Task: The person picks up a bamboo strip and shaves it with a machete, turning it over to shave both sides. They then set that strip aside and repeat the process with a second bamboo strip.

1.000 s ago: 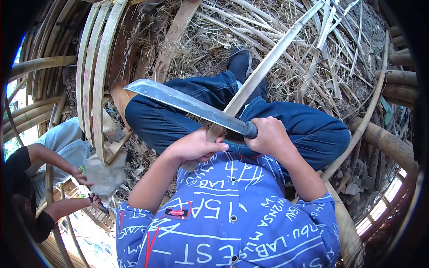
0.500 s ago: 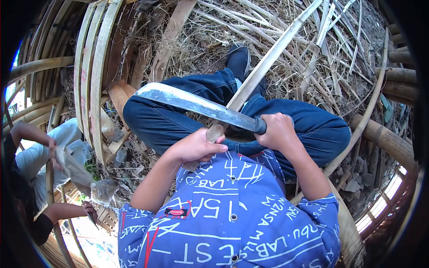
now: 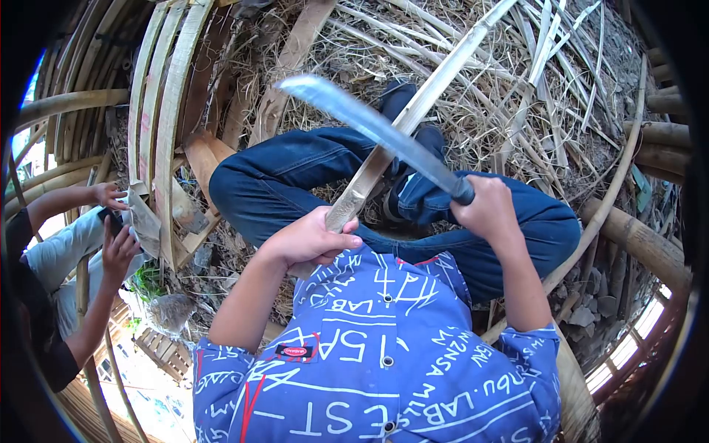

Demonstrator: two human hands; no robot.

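The far end of the bamboo strip (image 3: 421,107) meets the view's border, so where it stops cannot be told; its near end is partly hidden by the left hand (image 3: 314,238), whose fingers close around it. The right hand (image 3: 484,209) has its fingers wrapped around the machete (image 3: 369,122), covering most of the handle. The blade (slightly blurred) crosses above the strip between the hands; whether they touch is unclear. Its tip is over the straw (image 3: 336,96), beyond the left knee (image 3: 236,181) and well apart from the wooden slats (image 3: 177,96). At left, another person (image 3: 74,273) is partly cut off, holding something dark.
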